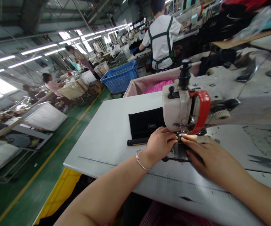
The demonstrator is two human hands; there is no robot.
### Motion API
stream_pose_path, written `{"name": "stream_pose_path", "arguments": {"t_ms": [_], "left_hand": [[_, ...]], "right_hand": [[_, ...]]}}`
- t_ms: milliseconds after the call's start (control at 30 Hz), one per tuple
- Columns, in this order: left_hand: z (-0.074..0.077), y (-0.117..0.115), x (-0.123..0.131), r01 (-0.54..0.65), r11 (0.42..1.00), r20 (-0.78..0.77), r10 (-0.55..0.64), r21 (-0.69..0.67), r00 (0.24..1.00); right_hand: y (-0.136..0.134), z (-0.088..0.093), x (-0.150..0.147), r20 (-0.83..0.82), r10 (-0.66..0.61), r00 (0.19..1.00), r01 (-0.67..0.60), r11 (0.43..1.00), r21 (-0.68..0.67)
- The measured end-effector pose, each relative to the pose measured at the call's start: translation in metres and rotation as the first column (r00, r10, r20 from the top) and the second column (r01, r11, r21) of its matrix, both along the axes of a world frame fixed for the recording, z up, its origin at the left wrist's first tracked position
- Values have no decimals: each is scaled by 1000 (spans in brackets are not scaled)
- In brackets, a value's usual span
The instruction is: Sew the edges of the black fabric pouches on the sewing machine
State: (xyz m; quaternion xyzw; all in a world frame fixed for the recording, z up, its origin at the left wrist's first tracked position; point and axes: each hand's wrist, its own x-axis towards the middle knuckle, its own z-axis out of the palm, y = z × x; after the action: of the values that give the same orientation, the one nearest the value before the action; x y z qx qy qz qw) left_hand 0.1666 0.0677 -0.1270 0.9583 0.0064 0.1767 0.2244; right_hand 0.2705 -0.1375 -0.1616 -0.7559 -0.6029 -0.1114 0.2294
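Far left of both grips, below the worktop (98,135) edge: one yellow sheet-like item (57,191), smooth. Worktop pale, hard, smooth; ruler marks run along it on the near side of the grips. Beyond and left of the grips: one blue crate (121,77), latticed plastic.

Just left of the left grip: one strip (136,142), black, narrow, straight-edged. Just beyond the left grip, flat on the worktop: one cloth (139,124), black, matte, square-cornered, with one small oblong label (151,126). Its right part passes behind the machine (173,108) head. Whether strip and cloth join is hidden by the left grip.

Left grip (160,141): one metal bracelet (139,160) at the wrist; fingers bunched and bent, tips down by the needle. Cannot tell whether they pinch material.

Between the two grips: one dark piece, mostly covered. Above it: machine, one, worn pale casing, one curved red guard (203,108).

Right grip (203,152): fingers stretched, tips at the needle, close to the left grip's; thumb hidden, so cannot tell whether closed on anything. One pale patch on a finger, material unclear.

Well right of the right grip: one pair of scissors (264,163), dark blades, pink handle.
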Motion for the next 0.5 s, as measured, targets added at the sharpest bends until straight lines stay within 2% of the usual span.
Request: {"name": "stream_pose_path", "arguments": {"t_ms": [500], "left_hand": [[-6,4,4,57,997,-21,-56,52,998]], "right_hand": [[-1,-4,0,-15,1,1000,-1,1000,15]]}}
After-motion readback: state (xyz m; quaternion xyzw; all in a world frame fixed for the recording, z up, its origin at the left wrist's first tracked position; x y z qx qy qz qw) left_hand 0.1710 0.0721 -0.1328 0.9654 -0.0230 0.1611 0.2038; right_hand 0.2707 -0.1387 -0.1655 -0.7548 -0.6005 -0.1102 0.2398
